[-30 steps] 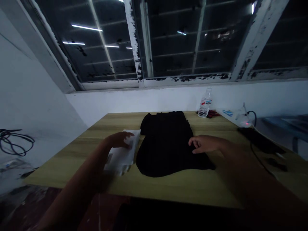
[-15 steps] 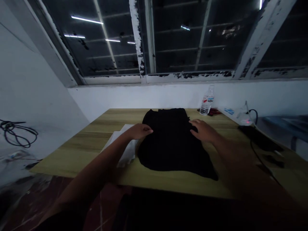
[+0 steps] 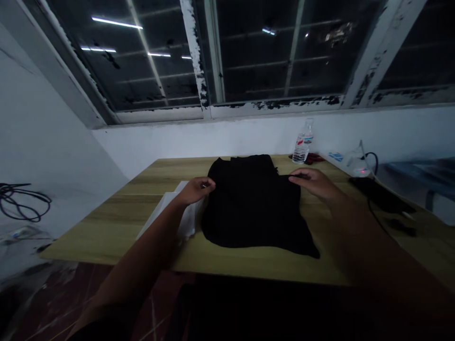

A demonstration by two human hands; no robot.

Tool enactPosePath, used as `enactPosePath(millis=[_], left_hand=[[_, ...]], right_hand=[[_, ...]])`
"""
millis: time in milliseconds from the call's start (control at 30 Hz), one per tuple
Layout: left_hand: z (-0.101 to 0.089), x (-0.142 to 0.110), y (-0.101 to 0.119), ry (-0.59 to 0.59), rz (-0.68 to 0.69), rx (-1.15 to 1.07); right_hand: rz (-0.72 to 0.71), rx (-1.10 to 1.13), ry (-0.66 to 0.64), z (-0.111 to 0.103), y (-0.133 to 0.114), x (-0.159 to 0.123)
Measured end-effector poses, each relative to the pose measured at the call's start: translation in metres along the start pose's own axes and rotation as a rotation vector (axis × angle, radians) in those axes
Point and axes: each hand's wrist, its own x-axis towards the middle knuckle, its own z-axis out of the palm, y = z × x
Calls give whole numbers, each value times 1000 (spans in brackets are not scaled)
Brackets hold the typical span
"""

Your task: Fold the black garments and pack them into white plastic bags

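Note:
A black cloth garment [image 3: 254, 208] lies spread on the wooden table [image 3: 117, 203]; its exact kind cannot be made out in the dim light. My left hand [image 3: 195, 189] pinches its left edge between thumb and fingers. On the other side, my right hand [image 3: 313, 181] grips the upper right edge and holds that corner pulled outward. White sheets [image 3: 186, 220], paper or cloth, lie partly under my left wrist, beside the garment.
At the back right stands a clear water bottle [image 3: 303, 142] next to a dark red item [image 3: 314, 158]. Farther right are a black flat device [image 3: 382, 194], cables and a white plug-like item [image 3: 359, 166]. A wall and window [image 3: 263, 57] rise behind the table.
My right hand has moved outward to the right and closed on the garment's edge, drawing that corner out. My left hand has shifted slightly left and up.

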Motion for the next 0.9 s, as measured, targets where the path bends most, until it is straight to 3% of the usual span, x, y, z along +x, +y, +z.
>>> enactPosePath(millis=[67,200,233,267,333,433,567,700,800,900], left_hand=[[-11,-4,2,-25,58,-96],[-35,-11,3,-297,220,-263],[-38,-12,3,-346,223,-240],[-39,-12,3,-373,205,-182],[-36,-12,2,-388,122,-3],[-24,-10,-1,-480,-2,187],[-14,-9,-2,-605,-12,254],[-15,-11,5,-691,-7,367],[-18,-13,10,-716,-24,291],[-21,-13,9,-611,-27,172]], right_hand=[[-100,57,-69,-12,-13,-6],[-194,155,-667,-38,-33,-19],[-174,164,-757,-41,-36,-21],[-141,150,-778,-42,-37,-23],[-65,42,-688,-35,-37,-24],[20,-222,-640,-10,-29,-23],[87,-540,-772,17,-19,-23],[29,-665,-859,23,-16,-23],[2,-598,-763,21,-14,-21],[-41,-614,-549,18,-13,-19]])
